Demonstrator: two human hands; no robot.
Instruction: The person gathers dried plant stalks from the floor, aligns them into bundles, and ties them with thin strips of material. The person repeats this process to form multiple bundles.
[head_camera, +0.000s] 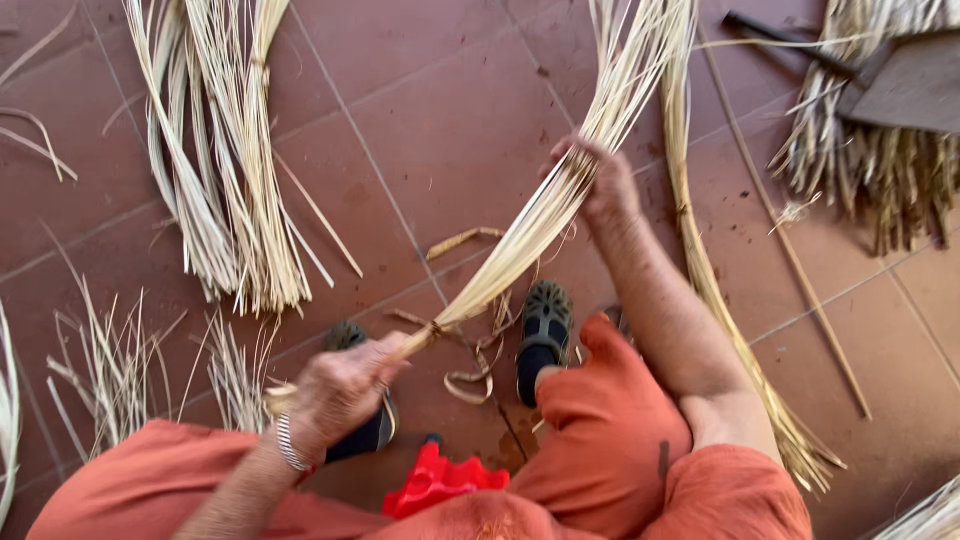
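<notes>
A long bundle of pale cane strips (540, 225) runs from the top of the view down to my lap, tied with a strip near its lower end. My left hand (340, 390) is shut on that tied end, and a metal bracelet sits on the wrist. My right hand (600, 180) is shut around the bundle higher up, with the arm stretched forward. My knees in orange trousers and my dark shoes frame the bundle's lower end.
Another bundle of cane strips (225, 170) lies on the red tile floor (440, 110) at left, with short offcuts (110, 370) near it. A third bundle (720, 300) lies at right, beside a thin stick (800, 270). A red plastic object (440, 480) sits between my knees.
</notes>
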